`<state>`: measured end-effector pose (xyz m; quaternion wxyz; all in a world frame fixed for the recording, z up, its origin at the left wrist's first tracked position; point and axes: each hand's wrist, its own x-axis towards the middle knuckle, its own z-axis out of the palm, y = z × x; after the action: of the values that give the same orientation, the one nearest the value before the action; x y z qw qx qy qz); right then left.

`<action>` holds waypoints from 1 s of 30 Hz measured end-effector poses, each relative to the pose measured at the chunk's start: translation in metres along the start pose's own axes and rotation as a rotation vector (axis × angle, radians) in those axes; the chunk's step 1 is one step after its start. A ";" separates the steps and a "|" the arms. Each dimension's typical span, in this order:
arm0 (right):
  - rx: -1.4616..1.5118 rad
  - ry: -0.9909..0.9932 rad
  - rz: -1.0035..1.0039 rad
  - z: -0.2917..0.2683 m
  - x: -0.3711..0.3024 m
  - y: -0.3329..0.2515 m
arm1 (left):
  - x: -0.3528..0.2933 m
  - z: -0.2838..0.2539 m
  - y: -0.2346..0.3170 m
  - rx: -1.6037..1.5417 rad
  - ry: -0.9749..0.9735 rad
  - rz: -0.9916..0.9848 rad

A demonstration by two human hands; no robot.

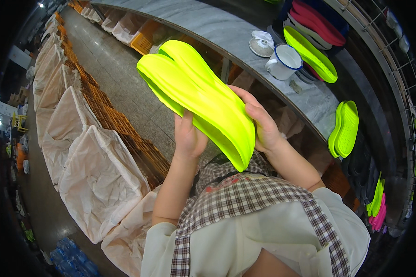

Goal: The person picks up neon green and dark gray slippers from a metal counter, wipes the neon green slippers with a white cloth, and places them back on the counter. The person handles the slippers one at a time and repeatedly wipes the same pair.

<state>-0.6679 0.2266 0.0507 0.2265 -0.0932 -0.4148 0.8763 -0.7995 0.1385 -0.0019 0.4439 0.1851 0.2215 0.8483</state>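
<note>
A pair of neon yellow-green foam shoe soles (203,101), pressed together lengthwise, is held up in front of my checked apron. My left hand (189,136) grips them from the left edge, its fingertips partly hidden inside the curved rim. On the other side my right hand (259,120) is closed round the near right edge, with the thumb on top and some fingers hidden. To the right, another pair of neon soles (344,129) lies beside the grey table. One more neon sole (312,55) rests against a stack of red and grey soles (316,21).
White enamel mug with a blue rim (284,62) and a round lidded container (261,45) stand on the grey tabletop (208,23). Cloth-lined baskets (101,180) form a row on the left. A wire grid (393,69) curves along the far right. Clear blue bottles (74,258) sit at lower left.
</note>
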 end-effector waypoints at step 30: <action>-0.529 -0.081 -0.037 -0.005 0.001 -0.027 | -0.002 -0.007 -0.005 0.021 0.010 -0.085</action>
<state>-0.6591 0.2452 0.0682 0.1936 -0.1064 -0.6398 0.7361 -0.7990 0.1381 -0.0108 0.4766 0.1761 0.2403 0.8271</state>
